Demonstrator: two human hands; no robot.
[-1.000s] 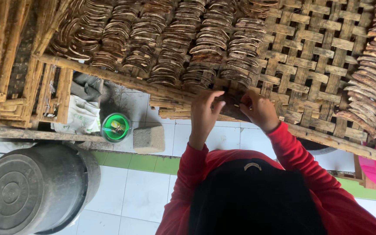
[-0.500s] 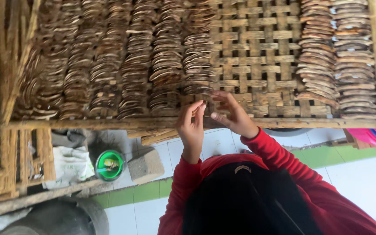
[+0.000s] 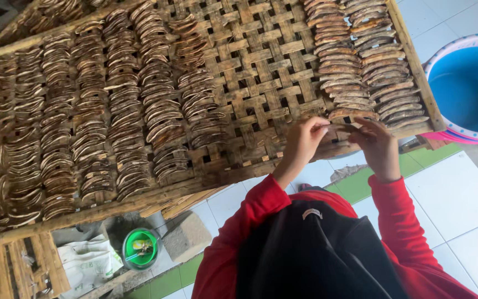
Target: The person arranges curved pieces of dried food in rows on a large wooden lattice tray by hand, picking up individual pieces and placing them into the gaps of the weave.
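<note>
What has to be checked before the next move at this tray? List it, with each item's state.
1. Left hand on the brown slice: ok, fingertips touch it at the tray's near edge.
2. Right hand on the same slice: ok, it meets the left there.
3. Firm pinch: cannot tell, the fingers hide it.
4. Bare weave left on the woven tray: ok, the middle strip is uncovered.
5. Right rows of slices neat: ok, overlapping.
6. Blue tub contents: cannot tell.

Long red sleeves, black head covering, bare hands
</note>
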